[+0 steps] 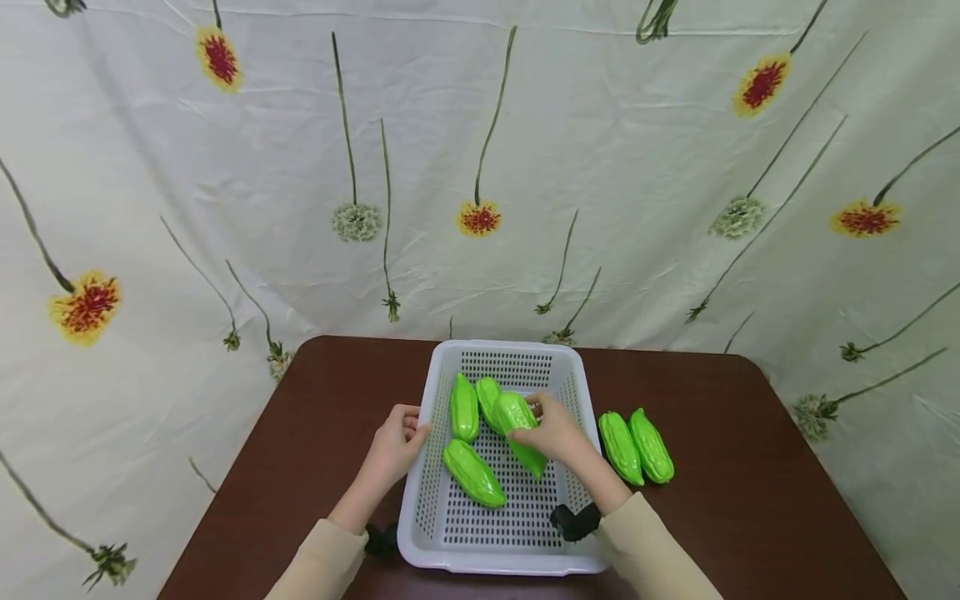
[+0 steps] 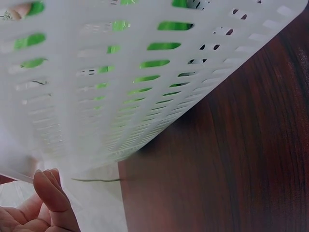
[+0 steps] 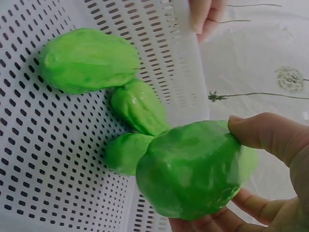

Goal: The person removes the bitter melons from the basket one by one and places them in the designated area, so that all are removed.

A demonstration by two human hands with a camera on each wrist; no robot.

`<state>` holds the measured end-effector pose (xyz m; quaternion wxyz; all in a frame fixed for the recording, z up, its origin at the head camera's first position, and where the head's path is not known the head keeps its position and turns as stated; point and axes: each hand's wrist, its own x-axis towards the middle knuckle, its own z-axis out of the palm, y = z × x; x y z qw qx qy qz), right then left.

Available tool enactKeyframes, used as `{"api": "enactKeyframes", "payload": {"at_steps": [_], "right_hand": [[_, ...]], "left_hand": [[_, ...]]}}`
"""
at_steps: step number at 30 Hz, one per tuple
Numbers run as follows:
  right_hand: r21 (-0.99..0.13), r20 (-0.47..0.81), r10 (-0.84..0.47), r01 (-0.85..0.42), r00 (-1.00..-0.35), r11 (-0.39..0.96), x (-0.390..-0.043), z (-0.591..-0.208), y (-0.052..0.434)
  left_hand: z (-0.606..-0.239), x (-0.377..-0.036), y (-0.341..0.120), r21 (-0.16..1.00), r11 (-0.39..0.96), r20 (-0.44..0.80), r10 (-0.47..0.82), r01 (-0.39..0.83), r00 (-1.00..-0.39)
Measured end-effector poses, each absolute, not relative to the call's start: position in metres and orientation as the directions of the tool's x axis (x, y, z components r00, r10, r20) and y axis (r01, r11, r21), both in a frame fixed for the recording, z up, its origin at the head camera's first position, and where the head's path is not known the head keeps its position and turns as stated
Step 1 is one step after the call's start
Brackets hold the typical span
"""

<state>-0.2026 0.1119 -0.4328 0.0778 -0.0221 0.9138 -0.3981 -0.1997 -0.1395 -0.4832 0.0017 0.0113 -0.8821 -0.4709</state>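
Observation:
A white perforated basket (image 1: 502, 560) stands on the dark table. My left hand (image 1: 397, 437) pinches the basket's left rim; in the left wrist view its thumb and fingers (image 2: 50, 198) are at the rim. My right hand (image 1: 558, 429) holds a bright green bitter melon (image 3: 193, 169) over the basket, thumb on one side and fingers beneath. Inside lie three more: one melon (image 1: 463, 408) at the left, another (image 1: 487, 392) beside it, partly behind the held one, and a third (image 1: 474, 473) nearer the front.
Two more green melons (image 1: 621, 448) lie side by side on the brown table (image 1: 720, 500), just right of the basket. A white cloth with printed flowers (image 1: 480, 125) hangs behind the table. Black wrist devices (image 1: 576, 522) sit by both sleeves.

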Motion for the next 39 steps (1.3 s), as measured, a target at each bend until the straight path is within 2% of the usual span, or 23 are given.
{"api": "enactKeyframes", "payload": {"at_steps": [15,25,39], "right_hand": [[-0.798,0.050,0.026,-0.025,-0.998,0.602,-0.204,-0.409,0.145],[-0.809,0.081,0.144,0.019,-0.986,0.588,-0.206,-0.402,0.189],[-0.803,0.030,0.278,0.143,-0.960,0.578,-0.203,-0.410,0.249]], "left_hand": [[-0.486,-0.200,-0.137,0.829,0.559,-0.012,-0.032,-0.028,-0.999],[-0.486,-0.200,-0.139,0.827,0.562,-0.010,-0.015,-0.017,-1.000],[-0.485,-0.202,-0.138,0.826,0.563,-0.028,-0.019,-0.034,-0.999]]}}
